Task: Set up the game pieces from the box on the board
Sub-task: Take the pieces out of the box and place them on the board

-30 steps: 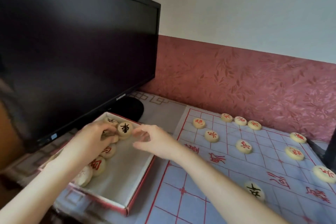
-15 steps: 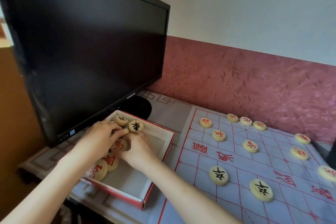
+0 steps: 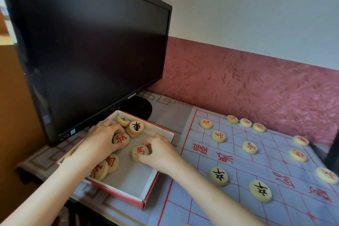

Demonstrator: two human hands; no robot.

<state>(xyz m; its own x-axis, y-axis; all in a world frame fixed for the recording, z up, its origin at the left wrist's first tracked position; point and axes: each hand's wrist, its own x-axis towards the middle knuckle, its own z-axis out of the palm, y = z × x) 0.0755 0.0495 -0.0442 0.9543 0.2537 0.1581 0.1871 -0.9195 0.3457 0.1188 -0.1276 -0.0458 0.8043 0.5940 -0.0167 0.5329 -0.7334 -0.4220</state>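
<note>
A dark Samsung monitor [image 3: 88, 51] fills the view's 10 o'clock. The xiangqi board [image 3: 238, 167] spreads at 4 o'clock, with red-marked pieces [image 3: 218, 136] along its far side and two black-marked pieces [image 3: 218, 176] nearer. The open red-edged box [image 3: 150, 189] lies at the board's 9 o'clock and holds more pieces. Both hands are inside it. The left hand [image 3: 102, 139] curls its fingers around a red soldier piece [image 3: 121, 140]. At its 4 o'clock, the right hand [image 3: 159, 152] pinches a red horse piece [image 3: 140, 152] between thumb and fingers.

Monitor [image 3: 88, 51] edge just beside box's [image 3: 119, 193] far-left rim
</note>
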